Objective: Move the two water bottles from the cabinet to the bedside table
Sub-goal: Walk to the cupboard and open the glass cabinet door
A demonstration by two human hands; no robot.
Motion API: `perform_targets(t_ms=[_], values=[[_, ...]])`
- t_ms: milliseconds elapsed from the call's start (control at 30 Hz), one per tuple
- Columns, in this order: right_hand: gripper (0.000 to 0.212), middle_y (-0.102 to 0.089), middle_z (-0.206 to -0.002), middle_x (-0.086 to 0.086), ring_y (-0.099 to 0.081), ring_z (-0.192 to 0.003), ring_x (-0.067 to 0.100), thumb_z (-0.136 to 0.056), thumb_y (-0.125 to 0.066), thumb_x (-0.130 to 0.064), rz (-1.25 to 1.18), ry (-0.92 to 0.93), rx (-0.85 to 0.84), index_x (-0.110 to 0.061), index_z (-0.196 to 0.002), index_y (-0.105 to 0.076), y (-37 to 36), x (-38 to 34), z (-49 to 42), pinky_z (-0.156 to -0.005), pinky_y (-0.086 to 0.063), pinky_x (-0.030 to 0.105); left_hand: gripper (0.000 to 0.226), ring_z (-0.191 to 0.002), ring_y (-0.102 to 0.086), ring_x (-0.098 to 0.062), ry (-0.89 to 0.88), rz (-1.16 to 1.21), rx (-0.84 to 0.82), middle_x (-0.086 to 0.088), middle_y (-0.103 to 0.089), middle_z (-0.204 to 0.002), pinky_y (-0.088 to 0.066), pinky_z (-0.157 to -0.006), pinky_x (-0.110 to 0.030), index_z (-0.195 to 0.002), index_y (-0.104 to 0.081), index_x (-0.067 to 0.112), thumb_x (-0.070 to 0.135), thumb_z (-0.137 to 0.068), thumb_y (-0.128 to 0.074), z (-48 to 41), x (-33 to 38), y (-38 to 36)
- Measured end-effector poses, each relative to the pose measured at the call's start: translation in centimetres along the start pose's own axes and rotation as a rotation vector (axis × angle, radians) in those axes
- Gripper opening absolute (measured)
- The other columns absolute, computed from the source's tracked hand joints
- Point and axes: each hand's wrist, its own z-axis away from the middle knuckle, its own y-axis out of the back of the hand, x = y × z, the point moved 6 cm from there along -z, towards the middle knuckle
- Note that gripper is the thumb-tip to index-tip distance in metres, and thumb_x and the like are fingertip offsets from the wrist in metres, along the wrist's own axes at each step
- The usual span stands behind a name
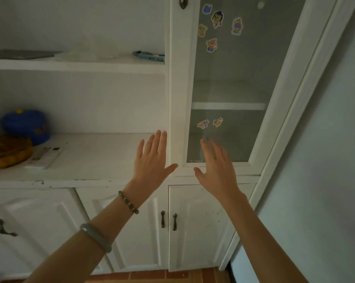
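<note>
Both forearms reach up from the bottom of the view, the left one wearing a jade-coloured bangle (pixel 95 237) and a beaded bracelet (pixel 128 202). At their ends the left hand (pixel 152 160) and the right hand (pixel 216 166) are spread flat, fingers straight, palms toward the white cabinet (pixel 173 99), and neither holds anything. No water bottle shows anywhere: not on the open shelf to the left of the left hand, where a blue pot (pixel 26 125), a yellow basket (pixel 8 152) and a white remote (pixel 44 157) sit, nor behind the glass door (pixel 233 88) just beyond the right hand, whose panes carry stickers (pixel 217 19). So the task looks to be at its very start, with the bottles not yet found. The likeliest hiding place is behind the closed lower doors under both wrists; the next move probably calls for dropping a hand to one of the dark handles (pixel 162 219) and pulling a door open.
</note>
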Motion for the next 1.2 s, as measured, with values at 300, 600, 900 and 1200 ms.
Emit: perform_targets(t_ms=[300, 600, 900, 1200], values=[[0.079, -0.048, -0.136, 0.021, -0.044, -0.125, 0.038, -0.07, -0.079, -0.029, 0.001, 0.01, 0.072, -0.006, -0.135, -0.041, -1.8, 0.6, -4.2, -0.099, -0.039, 0.048, 0.095, -0.136, -0.029, -0.033, -0.045, 0.06, 0.054, -0.017, -0.027, -0.149, -0.022, -0.109, -0.048, -0.143, -0.018, 0.003, 0.061, -0.077, -0.054, -4.0, -0.2, -1.8], [0.073, -0.037, -0.143, 0.023, -0.036, -0.131, 0.039, -0.08, -0.068, -0.032, 0.12, 0.165, 0.289, -0.008, -0.139, -0.033, 5.5, -2.4, -13.0, -0.104, -0.032, 0.049, 0.094, -0.134, -0.03, -0.035, -0.142, 0.023, 0.317, -0.02, -0.03, -0.147, -0.024, -0.108, -0.051, -0.142, -0.019, 0.001, 0.059, -0.076, -0.054, -10.8, -2.6, 4.1], [0.065, -0.032, -0.145, 0.025, -0.032, -0.132, 0.038, -0.085, -0.058, -0.025, 0.253, 0.345, 0.574, -0.005, -0.141, -0.03, 17.8, -7.8, -21.4, -0.106, -0.031, 0.047, 0.088, -0.138, -0.022, -0.033, -0.143, -0.094, 0.514, -0.019, -0.023, -0.15, -0.017, -0.112, -0.048, -0.144, -0.016, 0.004, 0.061, -0.082, -0.041, -18.1, -5.7, 13.5], [0.043, -0.057, -0.106, 0.024, -0.054, -0.09, 0.036, -0.087, -0.053, -0.014, 0.256, 0.386, 0.788, 0.002, -0.127, -0.047, 22.0, -11.0, -26.7, -0.075, -0.051, 0.043, 0.084, -0.136, -0.027, -0.033, -0.114, -0.07, 0.575, -0.018, -0.026, -0.149, -0.022, -0.111, -0.049, -0.143, -0.016, 0.005, 0.064, -0.085, -0.028, -19.0, -7.8, 17.1]])
